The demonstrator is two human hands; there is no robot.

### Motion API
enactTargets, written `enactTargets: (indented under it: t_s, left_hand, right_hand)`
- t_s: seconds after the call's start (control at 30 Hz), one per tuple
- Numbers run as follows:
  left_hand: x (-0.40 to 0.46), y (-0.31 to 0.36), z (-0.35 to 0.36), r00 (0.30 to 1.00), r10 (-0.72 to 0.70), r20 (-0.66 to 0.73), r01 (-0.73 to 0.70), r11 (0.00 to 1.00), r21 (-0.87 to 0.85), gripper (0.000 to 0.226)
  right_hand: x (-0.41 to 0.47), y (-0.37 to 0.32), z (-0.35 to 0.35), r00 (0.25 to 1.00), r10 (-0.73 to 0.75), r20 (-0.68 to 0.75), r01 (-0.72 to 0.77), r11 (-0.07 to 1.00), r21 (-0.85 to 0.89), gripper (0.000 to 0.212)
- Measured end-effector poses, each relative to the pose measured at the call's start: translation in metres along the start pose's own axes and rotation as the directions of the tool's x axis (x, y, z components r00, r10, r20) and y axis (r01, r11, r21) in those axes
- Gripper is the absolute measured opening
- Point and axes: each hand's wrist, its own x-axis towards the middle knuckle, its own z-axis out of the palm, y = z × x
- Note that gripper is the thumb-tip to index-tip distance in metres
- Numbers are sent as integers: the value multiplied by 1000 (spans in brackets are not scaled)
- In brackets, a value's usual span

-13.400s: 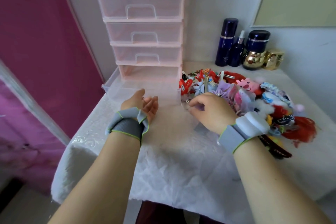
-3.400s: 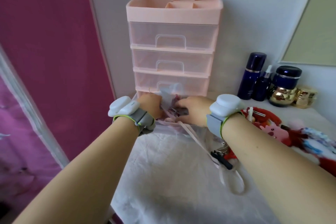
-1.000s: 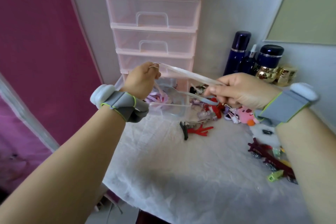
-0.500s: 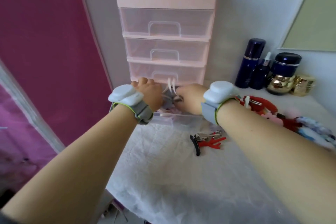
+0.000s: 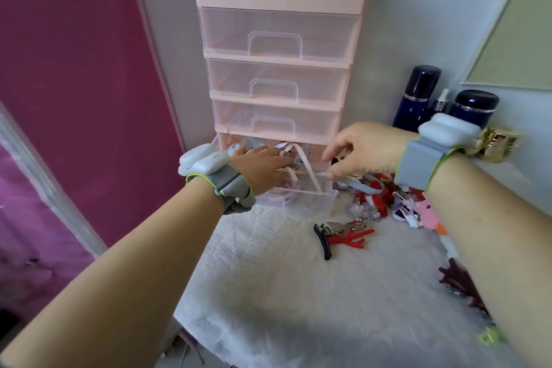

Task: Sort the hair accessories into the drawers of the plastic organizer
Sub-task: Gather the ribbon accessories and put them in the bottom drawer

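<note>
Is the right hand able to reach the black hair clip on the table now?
Probably yes. The black hair clip lies uncovered on the white cloth in front of the open bottom drawer, below the right hand, and nothing stands between them.

The left hand [image 5: 263, 169] reaches into the pulled-out bottom drawer [image 5: 301, 203] of the pink organizer [image 5: 280, 48], resting on pale ribbons [image 5: 301, 158] that spill over its front wall. The right hand [image 5: 364, 151] hovers just beside it, fingers loosely curled, above a heap of hair accessories [image 5: 385, 197] near the table's right edge; a black clip [image 5: 324, 240] and a red clip [image 5: 352, 239] lie apart from the heap on the white cloth [image 5: 298, 293].
</note>
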Motion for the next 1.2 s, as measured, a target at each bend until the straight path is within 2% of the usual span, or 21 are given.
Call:
enactTargets:
  t_s: [0.1, 0.17, 0.23, 0.3, 0.33, 0.4, 0.47, 0.5, 0.57, 0.63, 0.7, 0.87, 0.93, 1.0, 1.1, 1.2]
  left_hand:
    - [3, 2, 1, 1000, 2, 12, -2, 999, 38, 41]
    - [3, 3, -1, 999, -14, 29, 12, 998, 54, 42]
    - [2, 4, -1, 999, -22, 40, 19, 998, 67, 43]
    - [1, 3, -1, 999, -24, 42, 21, 997, 71, 43]
    - [1, 3, -1, 999, -29, 36, 27, 998, 62, 42]
    - [0, 3, -1, 999, -38, 15, 38, 999, 27, 37]
    - [-1, 5, -2, 999, -43, -9, 43, 999, 1, 35]
    - [-2, 6, -3, 999, -47, -23, 47, 999, -15, 35]
    - [-5, 5, -6, 998, -45, -47, 42, 998, -46, 35]
    - [-10, 1, -10, 997, -23, -68, 18, 997, -77, 36]
    - [-16, -4, -15, 997, -7, -80, -3, 991, -131, 40]
    - [-26, -15, -25, 985, -18, -173, -34, 956, -292, 40]
    - [-27, -20, -28, 975, -46, -215, -32, 938, -345, 36]
    - [-29, -23, -30, 963, -85, -255, -26, 914, -406, 30]
    - [-31, -23, -29, 949, -110, -297, -27, 907, -420, 24]
    - [-32, -17, -26, 924, -123, -363, -42, 909, -415, 20]
  right_hand:
    - [-8, 12, 2, 995, 90, 48, -86, 993, -82, 31]
    - [-8, 12, 12, 989, 135, 68, -121, 978, -171, 15]
    - [-7, 9, 12, 989, 150, 9, -144, 962, -233, 9]
    - [-5, 6, 5, 981, 138, -134, -161, 969, -186, 12]
    - [-2, 3, 0, 968, 104, -229, -134, 983, -122, 14]
    - [3, -6, -3, 902, -49, -429, 26, 998, -57, 13]
    - [6, -21, 1, 824, -224, -521, 214, 974, -80, 13]
    - [9, -28, 5, 809, -293, -510, 279, 954, -104, 14]
    - [15, -35, 18, 849, -359, -386, 325, 933, -153, 20]
    - [22, -35, 34, 935, -320, -151, 279, 930, -240, 27]
    - [25, -33, 46, 978, -208, 32, 208, 931, -299, 33]
    - [20, -32, 42, 988, -151, 21, 152, 972, -179, 42]
    - [20, -27, 37, 986, -158, -55, 149, 979, -137, 38]
    - [19, -20, 32, 970, -143, -198, 138, 990, -38, 34]
    - [17, -6, 25, 897, -39, -439, 120, 980, 157, 28]
    - [15, 3, 24, 838, 84, -539, 94, 951, 294, 25]
